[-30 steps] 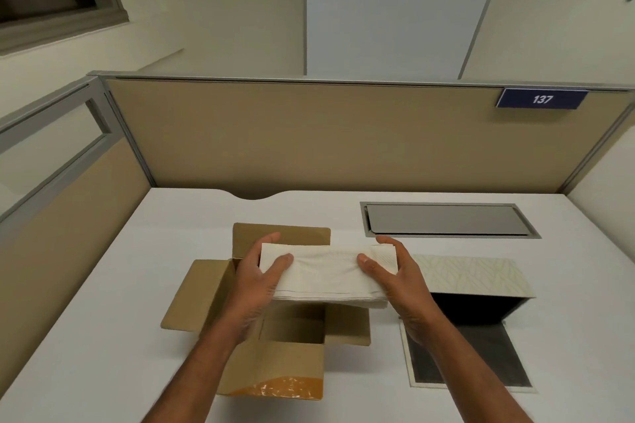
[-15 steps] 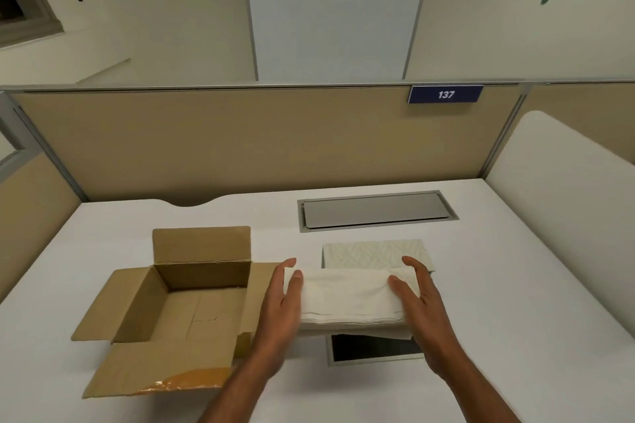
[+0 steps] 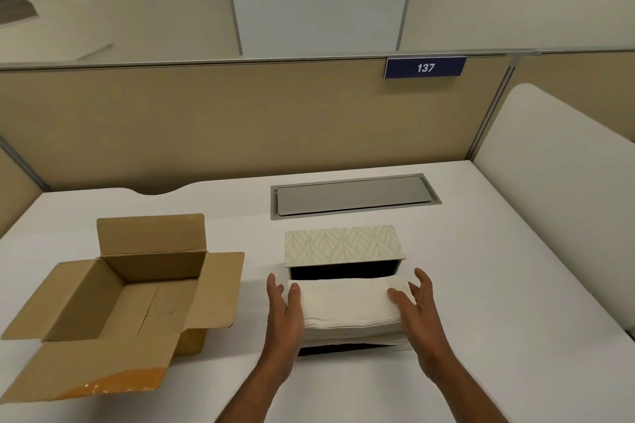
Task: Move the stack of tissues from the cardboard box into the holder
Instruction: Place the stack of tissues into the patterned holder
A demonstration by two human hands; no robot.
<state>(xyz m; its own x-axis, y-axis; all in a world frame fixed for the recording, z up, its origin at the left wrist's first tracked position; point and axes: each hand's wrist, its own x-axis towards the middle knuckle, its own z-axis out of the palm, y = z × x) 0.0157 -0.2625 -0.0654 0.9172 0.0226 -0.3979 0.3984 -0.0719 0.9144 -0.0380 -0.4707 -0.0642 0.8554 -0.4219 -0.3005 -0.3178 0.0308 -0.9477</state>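
A white stack of tissues [image 3: 347, 306] is held level between my two hands, just in front of the holder [image 3: 342, 245]. My left hand [image 3: 285, 316] presses its left end and my right hand [image 3: 417, 309] its right end, thumbs on top. The holder is a cream box with a leaf pattern, lying with its dark opening toward me. Its flat black lid panel [image 3: 343, 349] lies on the desk under the stack and is mostly hidden. The open cardboard box [image 3: 113, 299] stands empty at the left, flaps spread.
The white desk [image 3: 498, 319] is ringed by beige partition walls [image 3: 206, 124]. A grey metal cable hatch [image 3: 354, 196] is set into the desk behind the holder. A white cushioned panel [image 3: 567, 165] rises at the right.
Both hands have carried the tissue stack out of the cardboard box and rightward, then down in front of the holder's opening. The box is now empty.
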